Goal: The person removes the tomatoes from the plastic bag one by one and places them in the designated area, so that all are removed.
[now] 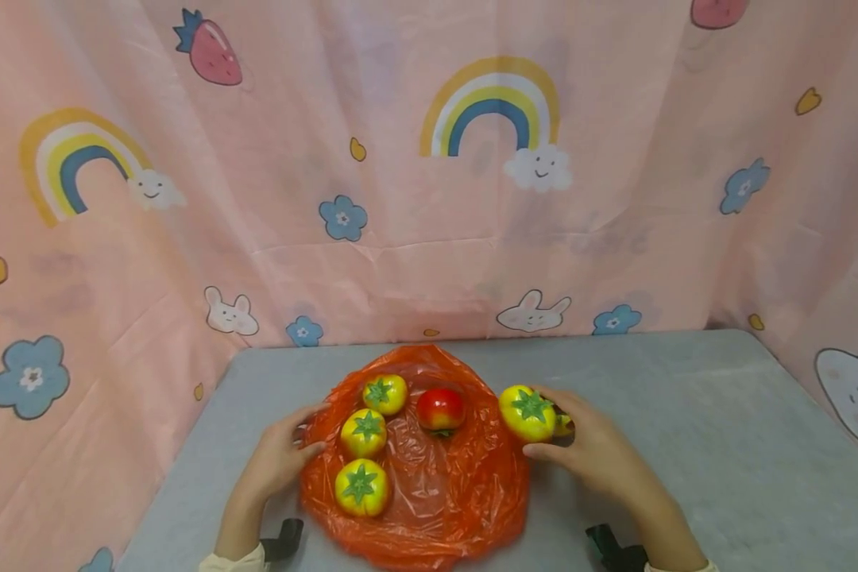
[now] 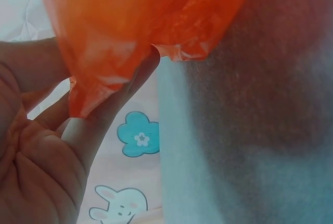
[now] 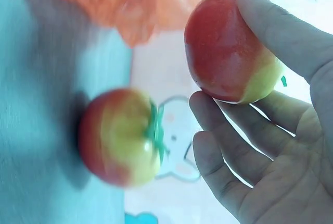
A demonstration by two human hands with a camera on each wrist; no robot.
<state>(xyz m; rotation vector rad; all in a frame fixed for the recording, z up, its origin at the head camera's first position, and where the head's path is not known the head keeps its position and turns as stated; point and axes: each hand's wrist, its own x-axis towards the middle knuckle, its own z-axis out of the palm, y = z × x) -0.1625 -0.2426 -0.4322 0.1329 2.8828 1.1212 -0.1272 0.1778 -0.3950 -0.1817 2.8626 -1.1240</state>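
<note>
An orange plastic bag [image 1: 429, 477] lies spread with its mouth up. Inside it are several yellow tomatoes [image 1: 364, 429] with green star-shaped tops and one redder tomato [image 1: 441, 409]. My left hand [image 1: 277, 453] holds the bag's left edge; in the left wrist view, thin orange film [image 2: 104, 47] hangs over its fingers. At the bag's right rim, my right hand [image 1: 586, 441] grips a tomato [image 1: 525, 413] between thumb and fingers. The right wrist view shows that tomato's red underside [image 3: 223, 47]. Another tomato [image 3: 122, 138] sits on the table beside this hand, mostly hidden in the head view.
The grey table [image 1: 743, 445] extends to both sides of the bag. A pink printed curtain [image 1: 400, 278] stands behind the table and along its sides. Dark straps [image 1: 282, 540] are at both wrists.
</note>
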